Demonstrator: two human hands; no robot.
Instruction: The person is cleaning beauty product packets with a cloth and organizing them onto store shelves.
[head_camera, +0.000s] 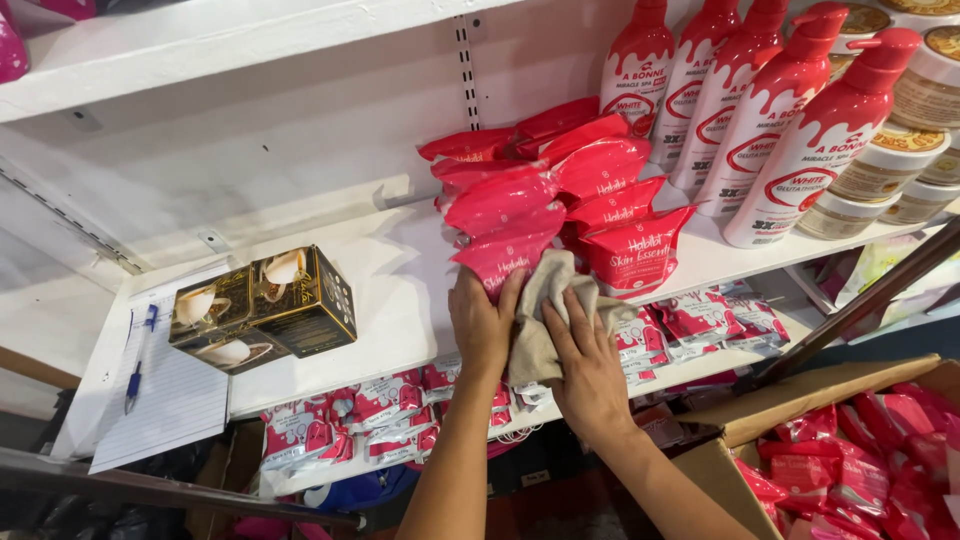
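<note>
While both arms reach up to the white shelf, the head view shows the left hand laid flat with fingers together against the front red pouch, touching its lower edge without gripping it. The right hand rests just beside it, fingers spread and pressed onto a beige cloth, which is bunched between the two hands and lies against the shelf's front edge. Behind the cloth stand two rows of red pouches, leaning back one upon another. To their right stand tall red and white pump bottles, and beyond these, stacked round jars. On the left part of the shelf lies a dark box with cups pictured on it, near a lined notepad bearing a blue pen. On the lower shelf lie small red and white packets. At lower right, an open cardboard box holds more red pouches.
</note>
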